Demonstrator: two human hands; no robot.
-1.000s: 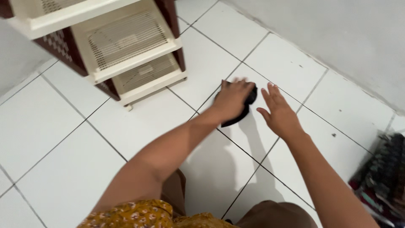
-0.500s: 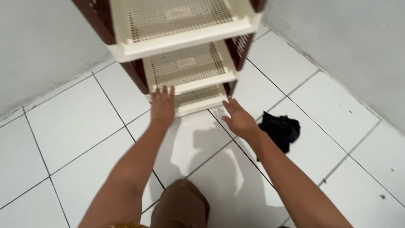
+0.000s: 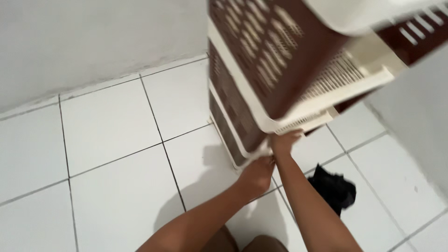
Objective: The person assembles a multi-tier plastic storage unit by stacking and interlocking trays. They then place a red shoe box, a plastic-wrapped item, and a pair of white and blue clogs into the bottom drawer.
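Drawer rack (image 3: 280,70): a tall plastic unit with brown lattice sides and cream slatted drawers, standing on the floor in the far right of the view, close to the room's corner. It fills the upper right of the picture and looks tilted from this angle.
Bottom drawer (image 3: 298,123): the lowest cream tray of the rack, its front edge sticking out toward the near side, just above the two hands.
Left hand (image 3: 255,175): reaches up from the near side to the bottom corner of the rack, fingers curled against the lower cream edge; it touches the rack, but how firmly it grips I cannot tell.
Right hand (image 3: 284,142): just right of and slightly above the left one, fingers bent up onto the front lip of the bottom drawer and closed around that edge.
Arms: both forearms are bare and run from the bottom edge up to the rack, close together and nearly touching at the wrists.
Black cloth (image 3: 333,186): a crumpled dark bundle lying on the floor to the right of the right forearm, apart from the rack.
Floor (image 3: 116,140): white square tiles with dark grout lines.
Wall (image 3: 93,37): plain and pale, along the far side.
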